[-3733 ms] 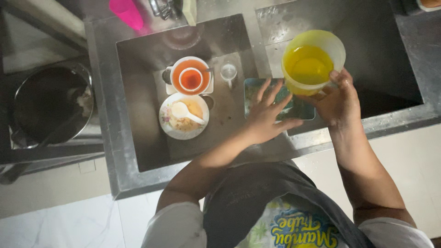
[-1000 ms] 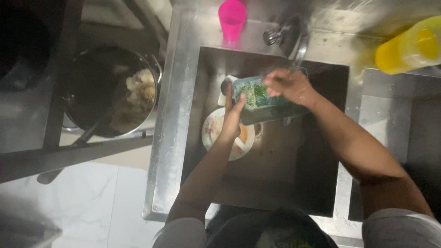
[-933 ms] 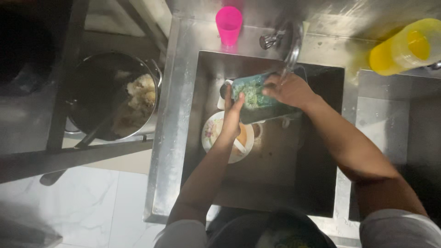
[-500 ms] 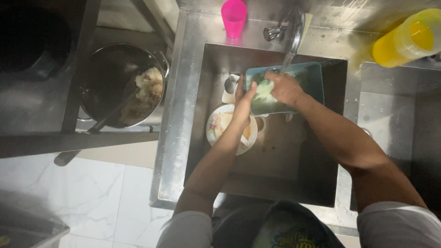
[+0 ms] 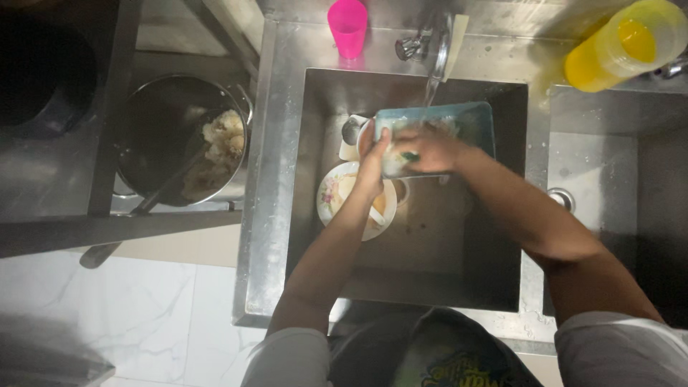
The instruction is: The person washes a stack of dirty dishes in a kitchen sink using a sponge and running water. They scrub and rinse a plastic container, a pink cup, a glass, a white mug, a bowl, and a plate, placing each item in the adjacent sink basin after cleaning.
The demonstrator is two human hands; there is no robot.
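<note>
Head view, looking straight down into a steel sink (image 5: 315, 215). Left hand (image 5: 376, 161) gripped the left edge of a teal rectangular tray (image 5: 469, 122), fingers closed on its rim; the tray was held tilted over the upper part of the basin, under the tap (image 5: 433, 46), from which a thin stream of water fell onto it. Right hand (image 5: 430, 149) lay on the tray's face, fingers curled together over what appeared to be a small green scrubber (image 5: 410, 155), though blur and foam made this uncertain.

Beneath the left forearm, a flowered plate (image 5: 333, 193) with food scraps rested on the sink floor; the forearm covered its middle part. A small cup (image 5: 351, 132) stood just left of the tray, partly hidden by it.

On the rim behind the sink stood a pink tumbler (image 5: 347, 27), left of the tap. A yellow jug (image 5: 623, 46) sat at the upper right, on the ledge above a second basin (image 5: 609, 186) with a round drain.

Left of the sink, well apart from the hands, a dark pot (image 5: 165, 136) held leftover food, with a long utensil handle (image 5: 129, 222) leaning out of it.
</note>
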